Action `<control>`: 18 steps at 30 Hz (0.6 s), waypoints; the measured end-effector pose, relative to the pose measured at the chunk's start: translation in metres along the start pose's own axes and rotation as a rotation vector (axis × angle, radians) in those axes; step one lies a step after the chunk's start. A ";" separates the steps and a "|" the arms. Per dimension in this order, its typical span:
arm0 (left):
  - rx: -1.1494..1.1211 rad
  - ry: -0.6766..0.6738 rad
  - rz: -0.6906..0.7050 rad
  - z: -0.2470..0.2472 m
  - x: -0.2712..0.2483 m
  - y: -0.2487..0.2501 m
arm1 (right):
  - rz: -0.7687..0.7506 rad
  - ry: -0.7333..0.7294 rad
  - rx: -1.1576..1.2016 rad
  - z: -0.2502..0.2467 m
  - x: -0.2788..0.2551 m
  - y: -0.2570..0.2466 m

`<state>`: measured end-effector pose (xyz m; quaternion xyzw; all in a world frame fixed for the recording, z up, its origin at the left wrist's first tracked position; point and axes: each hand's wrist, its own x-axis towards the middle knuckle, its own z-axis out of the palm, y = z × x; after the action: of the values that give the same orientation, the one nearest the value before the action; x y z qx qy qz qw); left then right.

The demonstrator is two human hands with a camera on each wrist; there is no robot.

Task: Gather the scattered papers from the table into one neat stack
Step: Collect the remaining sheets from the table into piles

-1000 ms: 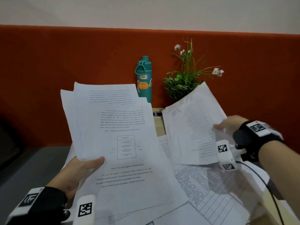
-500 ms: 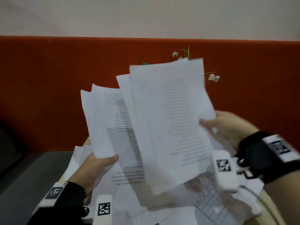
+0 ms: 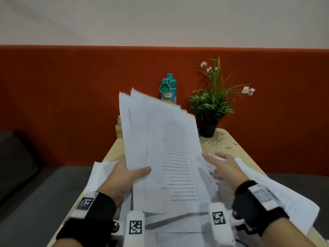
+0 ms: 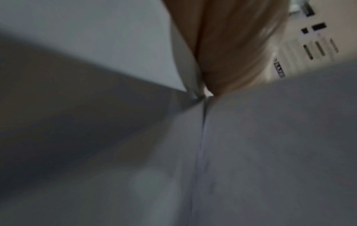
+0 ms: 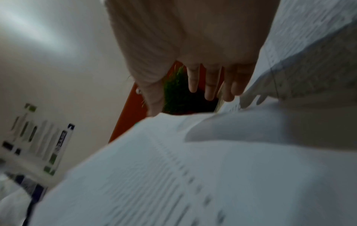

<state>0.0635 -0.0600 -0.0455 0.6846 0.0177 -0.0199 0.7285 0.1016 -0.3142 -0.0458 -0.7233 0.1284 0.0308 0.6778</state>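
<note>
Head view: from above my forearms, facing forward and down the table (image 3: 247, 157). Wrist views: close under my palms, along my fingers (image 5: 210, 85). The sheets (image 3: 169, 157) appear in all three views.

My raised sheaf (image 3: 165, 148) blocks the middle; bottle (image 3: 168, 90) and plant (image 3: 211, 106) crowd the worktop's (image 3: 236, 154) far edge.
</note>
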 end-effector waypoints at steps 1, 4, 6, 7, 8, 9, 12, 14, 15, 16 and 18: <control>-0.022 -0.024 0.033 -0.001 0.000 0.007 | 0.010 -0.056 0.033 -0.005 0.000 -0.004; -0.060 -0.061 0.045 0.010 -0.001 0.025 | 0.013 -0.323 0.145 -0.011 0.004 -0.009; 0.010 -0.050 0.028 0.017 -0.001 0.030 | 0.000 -0.405 0.172 -0.012 0.004 -0.010; 0.068 -0.030 0.033 0.015 0.000 0.032 | -0.036 -0.386 0.185 -0.017 0.006 -0.009; 0.179 0.013 0.031 0.009 0.000 0.034 | -0.081 -0.346 0.210 -0.023 0.009 -0.009; 0.343 0.095 0.009 -0.004 0.000 0.035 | -0.112 -0.306 0.243 -0.031 0.009 -0.009; 0.991 0.363 -0.330 -0.060 0.001 0.027 | -0.111 -0.263 0.236 -0.056 0.011 0.000; 1.165 0.309 -0.589 -0.078 -0.007 0.014 | -0.064 -0.249 0.217 -0.061 0.009 0.009; 1.208 0.278 -0.639 -0.078 -0.011 0.007 | -0.040 -0.233 0.201 -0.060 0.007 0.013; 1.240 0.275 -0.649 -0.075 -0.012 0.000 | -0.018 -0.230 0.206 -0.057 0.006 0.017; 1.265 0.306 -0.622 -0.067 -0.013 -0.008 | 0.011 -0.244 0.213 -0.050 0.005 0.024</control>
<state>0.0507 0.0063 -0.0567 0.9337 0.2987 -0.1366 0.1424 0.0945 -0.3655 -0.0662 -0.6376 0.0518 0.1083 0.7610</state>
